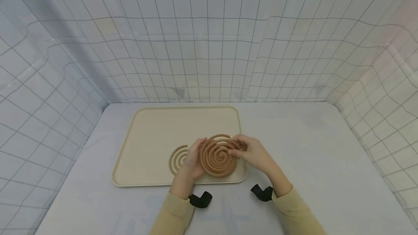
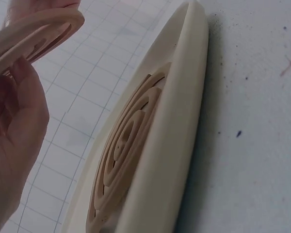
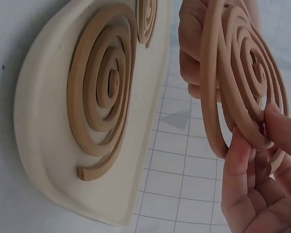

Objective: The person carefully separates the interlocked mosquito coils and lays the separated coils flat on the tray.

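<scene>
Brown mosquito coils point(image 1: 218, 160), spirals lying against each other, are held up over the right part of a cream tray point(image 1: 163, 126). My left hand point(image 1: 194, 160) grips their left edge, its thumb against the rim in the left wrist view. From the right, my right hand point(image 1: 254, 153) pinches the rings between thumb and fingers. In the right wrist view, one outer ring point(image 3: 211, 97) stands apart from the other turns. Beneath the hands, another coil point(image 3: 76, 97) lies flat on the tray. A further coil point(image 1: 170, 160) lies left of my left hand, partly hidden by it.
The tray's raised rim point(image 1: 115, 175) runs around the coils. It stands on a white table point(image 1: 294, 137), with white grid-lined walls point(image 1: 212, 46) at the back and both sides. Black wrist mounts point(image 1: 200, 200) sit at both sleeves.
</scene>
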The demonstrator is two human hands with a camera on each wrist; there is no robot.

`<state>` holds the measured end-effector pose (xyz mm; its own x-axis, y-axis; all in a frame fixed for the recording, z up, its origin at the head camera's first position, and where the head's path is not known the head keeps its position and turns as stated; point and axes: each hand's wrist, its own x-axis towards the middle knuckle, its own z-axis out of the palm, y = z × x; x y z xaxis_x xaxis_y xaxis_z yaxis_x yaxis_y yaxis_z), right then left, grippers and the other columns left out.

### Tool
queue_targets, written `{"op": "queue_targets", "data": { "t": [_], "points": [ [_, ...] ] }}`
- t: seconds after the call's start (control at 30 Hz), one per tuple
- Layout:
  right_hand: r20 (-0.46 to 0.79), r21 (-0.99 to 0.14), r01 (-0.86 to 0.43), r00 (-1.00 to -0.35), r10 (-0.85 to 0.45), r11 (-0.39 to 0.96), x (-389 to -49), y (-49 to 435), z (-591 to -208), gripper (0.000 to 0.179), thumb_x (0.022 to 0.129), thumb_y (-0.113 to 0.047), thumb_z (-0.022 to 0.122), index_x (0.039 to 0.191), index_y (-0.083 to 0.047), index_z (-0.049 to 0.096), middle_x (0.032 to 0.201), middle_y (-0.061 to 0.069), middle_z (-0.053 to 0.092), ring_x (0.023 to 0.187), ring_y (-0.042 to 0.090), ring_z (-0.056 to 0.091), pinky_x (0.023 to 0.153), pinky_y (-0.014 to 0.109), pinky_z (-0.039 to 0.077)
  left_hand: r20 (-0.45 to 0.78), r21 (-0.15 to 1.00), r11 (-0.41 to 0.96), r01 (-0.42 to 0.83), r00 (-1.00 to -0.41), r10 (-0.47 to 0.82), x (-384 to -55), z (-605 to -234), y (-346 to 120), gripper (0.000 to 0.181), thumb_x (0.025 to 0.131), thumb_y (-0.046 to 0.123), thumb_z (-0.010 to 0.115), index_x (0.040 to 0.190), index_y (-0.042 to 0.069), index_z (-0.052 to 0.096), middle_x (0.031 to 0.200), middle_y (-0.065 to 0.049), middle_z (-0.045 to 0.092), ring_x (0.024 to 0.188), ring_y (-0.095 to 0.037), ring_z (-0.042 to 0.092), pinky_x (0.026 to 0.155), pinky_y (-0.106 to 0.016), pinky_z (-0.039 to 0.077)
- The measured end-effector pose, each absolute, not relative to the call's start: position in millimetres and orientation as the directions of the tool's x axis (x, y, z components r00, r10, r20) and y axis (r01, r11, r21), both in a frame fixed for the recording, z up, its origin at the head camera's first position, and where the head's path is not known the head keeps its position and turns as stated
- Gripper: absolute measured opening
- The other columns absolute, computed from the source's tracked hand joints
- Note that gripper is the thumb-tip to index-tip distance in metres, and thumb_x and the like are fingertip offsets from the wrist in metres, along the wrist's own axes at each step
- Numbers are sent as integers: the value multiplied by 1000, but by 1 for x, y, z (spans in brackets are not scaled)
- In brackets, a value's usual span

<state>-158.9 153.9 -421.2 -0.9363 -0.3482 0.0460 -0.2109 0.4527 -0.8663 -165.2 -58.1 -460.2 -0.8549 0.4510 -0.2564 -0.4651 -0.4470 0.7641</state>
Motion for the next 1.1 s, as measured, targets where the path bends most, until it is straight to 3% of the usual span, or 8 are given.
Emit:
{"op": "queue_targets", "data": {
  "t": [0.13,0.27,0.53,0.77,0.97,1.1],
  "points": [
    [66,-815,-293,-904,-423,499,-159,156,-417,18,90,-19,73,107,-15,68,95,-3,67,90,11,61,78,27,53,-245,775,-418,-474,-835,493,-164,-462,-60,33,104,26,28,103,18,60,99,6,62,90,-4,62,79,-19,53],
    [71,-795,-319,-894,-443,516,-160,157,-416,19,90,-20,72,108,-15,68,94,-3,67,89,11,62,78,27,54,-229,781,-403,-477,-819,526,-163,-463,-61,37,103,25,28,99,21,65,95,7,65,87,-4,63,77,-19,53],
    [28,-866,-185,-945,-326,464,-160,152,-421,33,89,-19,74,118,-8,65,94,6,69,82,13,64,69,28,55,-184,733,-505,-456,-847,498,-164,-461,-58,46,101,19,24,80,18,64,74,8,66,70,-1,61,64,-16,51],
    [-4,-949,-67,-975,-222,308,-161,147,-432,39,90,-15,72,124,0,59,92,16,72,65,13,62,61,36,56,-199,673,-614,-413,-900,387,-164,-461,-49,42,99,19,25,83,17,63,78,7,66,74,-3,63,69,-18,51],
    [-28,-969,-20,-982,-188,248,-163,146,-433,35,91,-13,71,121,2,60,93,16,72,65,12,62,62,35,56,-191,647,-674,-357,-931,311,-164,-463,-46,35,97,17,28,90,15,62,85,6,66,81,-4,64,75,-19,52],
    [-54,-976,18,-986,-160,219,-163,145,-432,33,91,-14,71,119,2,61,93,15,72,67,10,63,63,34,57,-149,637,-696,-332,-939,311,-165,-464,-47,37,96,15,26,86,15,61,81,6,66,77,-3,63,71,-18,51]
  ]
}}
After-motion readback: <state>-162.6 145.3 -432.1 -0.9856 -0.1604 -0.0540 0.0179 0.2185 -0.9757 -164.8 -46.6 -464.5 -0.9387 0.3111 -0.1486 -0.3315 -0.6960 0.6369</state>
